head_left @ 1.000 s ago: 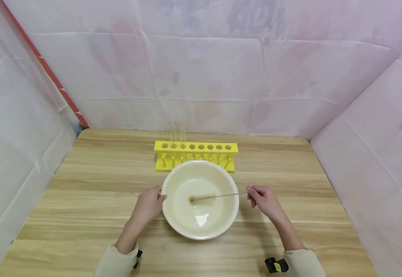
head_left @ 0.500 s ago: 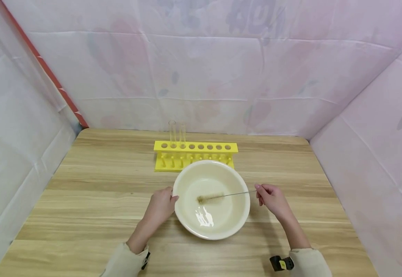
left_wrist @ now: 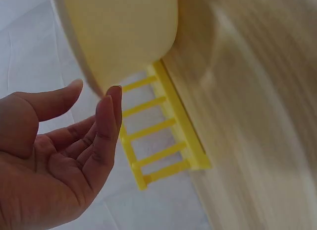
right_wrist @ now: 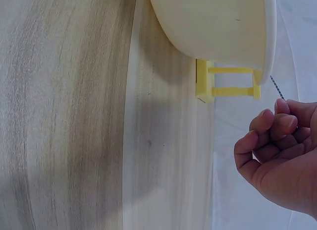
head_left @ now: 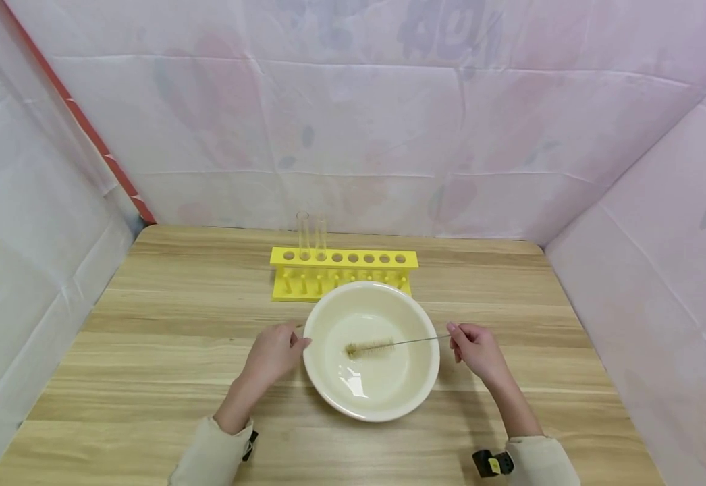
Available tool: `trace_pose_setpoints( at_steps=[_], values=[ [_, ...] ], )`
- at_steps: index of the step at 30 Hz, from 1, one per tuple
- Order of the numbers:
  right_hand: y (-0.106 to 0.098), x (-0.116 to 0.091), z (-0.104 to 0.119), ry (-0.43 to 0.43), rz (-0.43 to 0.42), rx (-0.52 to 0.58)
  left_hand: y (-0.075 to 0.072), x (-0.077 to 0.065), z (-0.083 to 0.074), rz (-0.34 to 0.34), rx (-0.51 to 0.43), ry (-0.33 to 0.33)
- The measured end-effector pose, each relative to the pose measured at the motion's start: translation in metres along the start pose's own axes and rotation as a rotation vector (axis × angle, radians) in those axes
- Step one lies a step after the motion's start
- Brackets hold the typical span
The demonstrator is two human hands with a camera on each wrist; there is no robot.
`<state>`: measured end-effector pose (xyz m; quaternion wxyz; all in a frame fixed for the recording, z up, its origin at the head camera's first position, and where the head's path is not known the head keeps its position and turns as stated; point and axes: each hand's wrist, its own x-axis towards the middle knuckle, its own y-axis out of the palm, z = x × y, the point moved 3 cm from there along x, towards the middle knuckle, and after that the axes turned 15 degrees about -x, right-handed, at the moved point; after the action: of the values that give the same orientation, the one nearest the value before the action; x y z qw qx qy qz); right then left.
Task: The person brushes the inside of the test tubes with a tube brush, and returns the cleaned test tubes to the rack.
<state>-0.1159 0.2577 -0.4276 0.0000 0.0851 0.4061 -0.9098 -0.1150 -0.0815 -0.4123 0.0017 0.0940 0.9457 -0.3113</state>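
Observation:
A cream-coloured basin (head_left: 412, 385) with a shallow pool of water stands on the table. Inside it lies the bristled head of a test tube brush (head_left: 370, 346). My right hand (head_left: 477, 351) pinches the brush's thin twisted-wire handle just beyond the basin's right rim. At the left rim is my left hand (head_left: 273, 352), its thumb and fingers parted around the edge. In the left wrist view, a gap shows between the thumb and the basin (left_wrist: 124, 31); whether the fingertips touch the rim, I cannot tell. The wire (right_wrist: 277, 87) enters the fingers in the right wrist view.
Behind the basin is a yellow test tube rack (head_left: 343, 258), its front partly hidden by the basin. Two clear test tubes (head_left: 304, 236) stand upright toward its left end. Patterned cloth walls (head_left: 353, 135) enclose the wooden table (head_left: 165, 324) at the back and sides.
The basin has shifted to the right, along with both hands and the brush. Since then my left hand has loosened from the rim and drawn slightly left.

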Motion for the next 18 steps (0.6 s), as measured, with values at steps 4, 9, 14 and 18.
trace_pose_setpoints(
  at_steps=[4, 9, 14, 18],
  values=[
    [0.001, -0.001, 0.0, 0.002, -0.009, 0.001, -0.016, 0.01, 0.0, -0.061, -0.041, 0.052],
    [0.002, -0.001, -0.002, 0.001, -0.017, 0.006, -0.035, 0.029, 0.005, -0.158, -0.2, 0.101],
    [0.003, -0.001, -0.002, -0.007, -0.017, 0.007, -0.048, 0.049, 0.008, -0.254, -0.333, 0.107],
    [0.003, -0.002, -0.002, -0.011, -0.02, 0.004, -0.05, 0.064, 0.008, -0.28, -0.4, 0.068]
  ],
)
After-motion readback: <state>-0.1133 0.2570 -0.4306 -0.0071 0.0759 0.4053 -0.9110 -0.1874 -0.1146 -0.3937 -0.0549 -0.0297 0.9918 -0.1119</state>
